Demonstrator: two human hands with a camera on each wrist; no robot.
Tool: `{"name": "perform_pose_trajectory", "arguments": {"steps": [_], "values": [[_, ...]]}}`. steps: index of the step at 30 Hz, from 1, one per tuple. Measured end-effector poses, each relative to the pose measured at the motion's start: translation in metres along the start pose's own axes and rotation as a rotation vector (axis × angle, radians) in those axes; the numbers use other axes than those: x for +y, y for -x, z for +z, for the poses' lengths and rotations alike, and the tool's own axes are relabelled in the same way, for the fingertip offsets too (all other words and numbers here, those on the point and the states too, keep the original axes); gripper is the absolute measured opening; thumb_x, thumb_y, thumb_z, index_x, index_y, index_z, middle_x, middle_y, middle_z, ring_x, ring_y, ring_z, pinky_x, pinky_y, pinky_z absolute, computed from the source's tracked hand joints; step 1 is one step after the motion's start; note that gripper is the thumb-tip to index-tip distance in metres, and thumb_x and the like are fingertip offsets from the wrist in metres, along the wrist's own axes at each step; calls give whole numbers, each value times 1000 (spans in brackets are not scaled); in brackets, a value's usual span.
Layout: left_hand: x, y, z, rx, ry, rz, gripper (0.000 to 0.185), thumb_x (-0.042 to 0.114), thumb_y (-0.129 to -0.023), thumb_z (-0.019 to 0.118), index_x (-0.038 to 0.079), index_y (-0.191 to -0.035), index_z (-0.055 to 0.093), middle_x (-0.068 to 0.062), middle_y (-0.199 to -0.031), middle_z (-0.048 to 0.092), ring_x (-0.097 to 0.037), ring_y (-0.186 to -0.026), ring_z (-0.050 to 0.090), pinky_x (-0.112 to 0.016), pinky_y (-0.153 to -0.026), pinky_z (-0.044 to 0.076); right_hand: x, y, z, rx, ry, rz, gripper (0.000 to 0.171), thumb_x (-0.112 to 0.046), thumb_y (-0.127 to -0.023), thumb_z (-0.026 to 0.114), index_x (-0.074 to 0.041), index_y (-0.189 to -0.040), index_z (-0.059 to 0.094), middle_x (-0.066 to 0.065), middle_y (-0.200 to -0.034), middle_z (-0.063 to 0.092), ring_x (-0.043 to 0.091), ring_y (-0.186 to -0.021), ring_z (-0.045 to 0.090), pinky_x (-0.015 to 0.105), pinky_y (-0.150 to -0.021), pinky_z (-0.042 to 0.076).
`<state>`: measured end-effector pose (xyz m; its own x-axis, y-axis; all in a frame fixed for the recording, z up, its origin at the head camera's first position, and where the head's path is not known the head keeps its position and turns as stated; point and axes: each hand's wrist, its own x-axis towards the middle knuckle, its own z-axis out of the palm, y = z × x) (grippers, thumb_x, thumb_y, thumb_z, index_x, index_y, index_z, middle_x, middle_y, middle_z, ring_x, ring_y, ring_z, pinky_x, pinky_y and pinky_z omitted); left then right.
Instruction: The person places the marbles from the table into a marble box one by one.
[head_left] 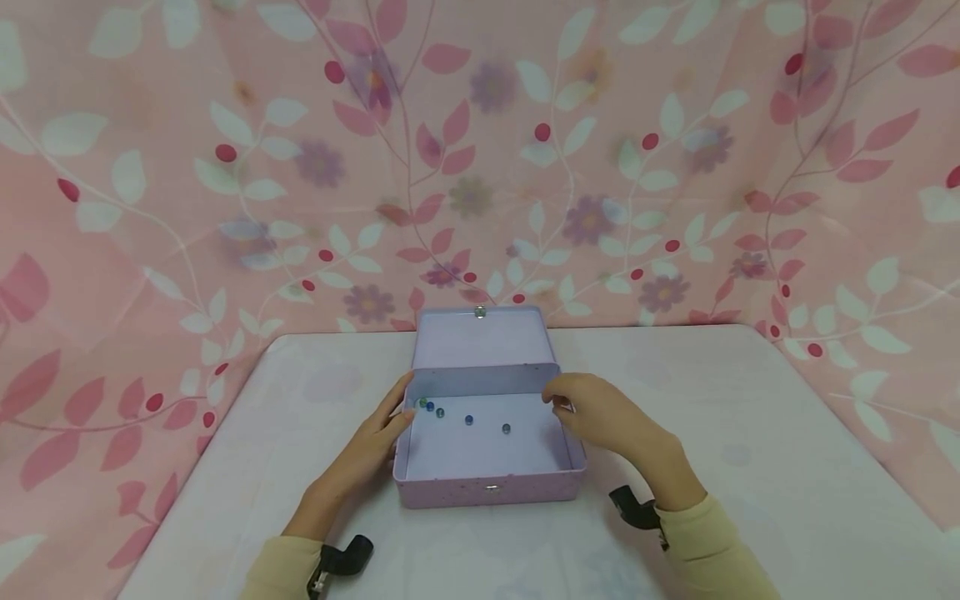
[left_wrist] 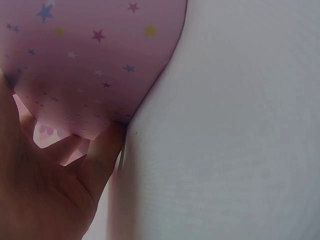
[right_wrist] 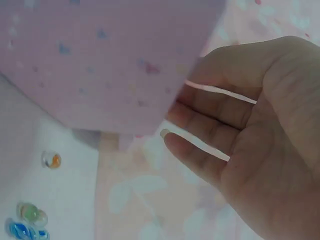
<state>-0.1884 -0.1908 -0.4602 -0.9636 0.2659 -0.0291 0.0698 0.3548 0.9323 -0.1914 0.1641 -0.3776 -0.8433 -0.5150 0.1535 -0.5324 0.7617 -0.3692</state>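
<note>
A pinkish-purple box with printed stars [head_left: 450, 492] sits open on a white table [head_left: 720, 417], with small shiny round marbles [head_left: 469, 420] inside. The right hand [head_left: 607, 414] covers some of its right rim; those fingers bend a little, but whether their tips hold anything cannot be told. The left hand [head_left: 367, 446] touches the left side with nearly straight fingers. Pale yellow sleeves [head_left: 708, 542] get cut off below. Pink leafy cloth [head_left: 480, 167] hangs behind.

The right grip [right_wrist: 275, 145] meets a patterned purple box [right_wrist: 100, 65], marbles [right_wrist: 31, 214] lying nearby.
</note>
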Motion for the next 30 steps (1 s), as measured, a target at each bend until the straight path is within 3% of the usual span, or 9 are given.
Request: {"name": "perform_pose_trajectory", "arguments": {"steps": [8,23,30], "values": [[-3,-1,0,6,3,6,56,46,-105,43,53,-154,16,2,-167,15,-43,-149,29,-66,-107,39,11,6,-12,60,-7,27,17,-3,-89,68,-13,-103,72,0,-99,71,17,-95,65,40,-86,56],[-2,-1,0,2,11,16,56,42,-106,43,52,-154,16,0,-167,16,-41,-149,29,-65,-108,39,47,20,-26,78,-103,64,15,-6,-91,66,-9,-105,71,3,-97,72,17,-92,64,50,-87,53],[-3,-2,0,12,7,18,57,43,-105,45,52,-154,17,1,-167,16,-42,-149,28,-66,-109,37,62,24,-24,61,-46,100,13,-4,-89,66,-7,-100,71,2,-91,71,16,-86,64,43,-81,54]]}}
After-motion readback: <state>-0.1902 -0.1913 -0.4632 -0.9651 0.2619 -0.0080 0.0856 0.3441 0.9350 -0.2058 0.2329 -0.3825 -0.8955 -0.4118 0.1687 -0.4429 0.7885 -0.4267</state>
